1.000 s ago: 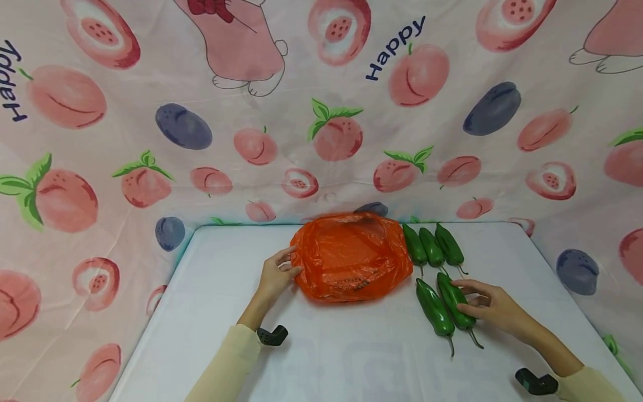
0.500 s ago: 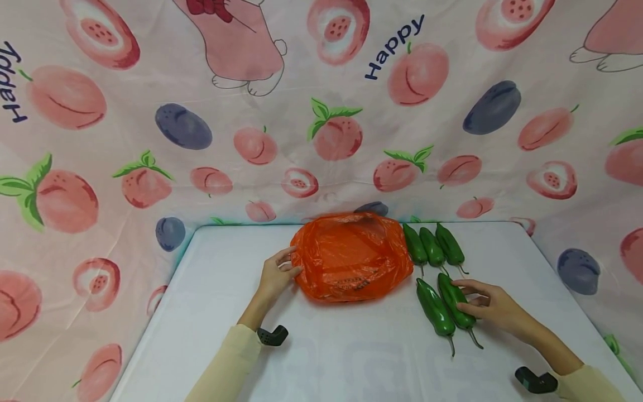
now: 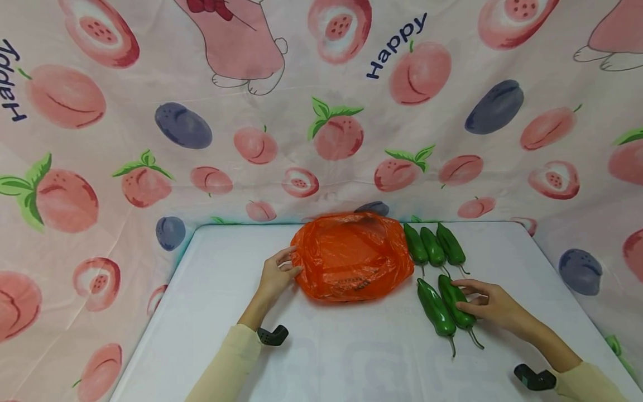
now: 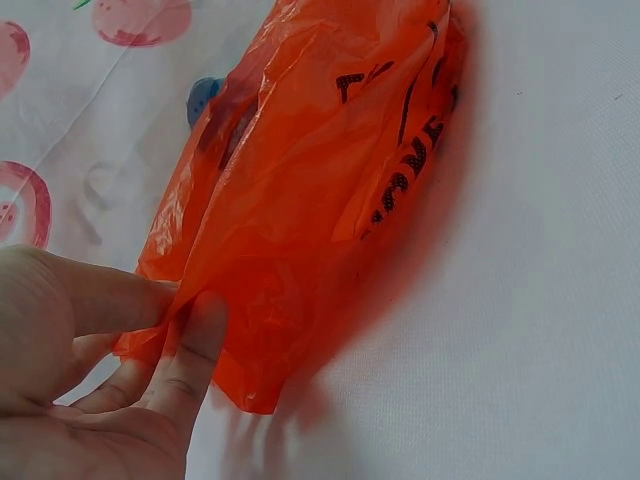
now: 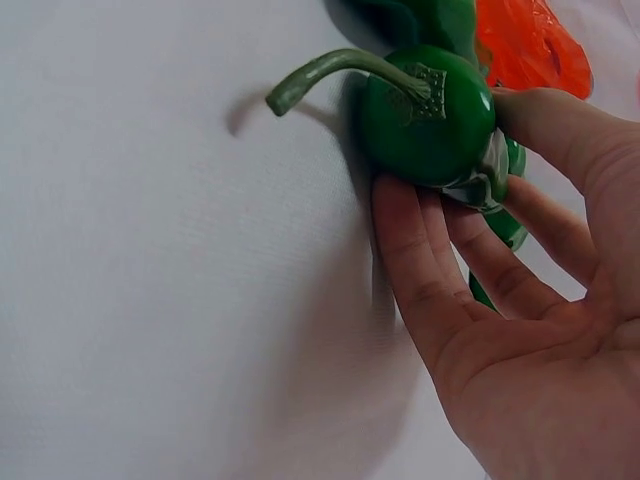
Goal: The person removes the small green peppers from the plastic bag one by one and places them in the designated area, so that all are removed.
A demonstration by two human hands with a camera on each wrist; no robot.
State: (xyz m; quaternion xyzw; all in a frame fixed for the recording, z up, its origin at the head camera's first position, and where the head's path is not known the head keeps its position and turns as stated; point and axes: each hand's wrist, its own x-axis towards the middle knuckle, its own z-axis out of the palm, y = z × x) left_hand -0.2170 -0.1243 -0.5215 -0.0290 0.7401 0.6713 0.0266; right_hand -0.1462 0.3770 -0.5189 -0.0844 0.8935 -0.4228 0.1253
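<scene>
An orange plastic bag [image 3: 351, 257] lies at the back middle of the white table. My left hand [image 3: 276, 276] pinches its left edge between thumb and fingers; in the left wrist view the film of the bag [image 4: 300, 180] folds at the fingertips. My right hand [image 3: 497, 307] holds a long green pepper [image 3: 454, 301], thumb and fingers on either side of it. In the right wrist view the pepper's stem end [image 5: 430, 115] faces the camera, its curved stem pointing left. A second green pepper [image 3: 434, 307] lies just left of the held one.
Several more green peppers [image 3: 433, 245] lie in a row behind, right beside the bag. The white tabletop [image 3: 351, 357] extends in front of the bag. A fruit-print cloth [image 3: 281, 111] hangs behind the table. Each wrist wears a black camera mount [image 3: 273, 335].
</scene>
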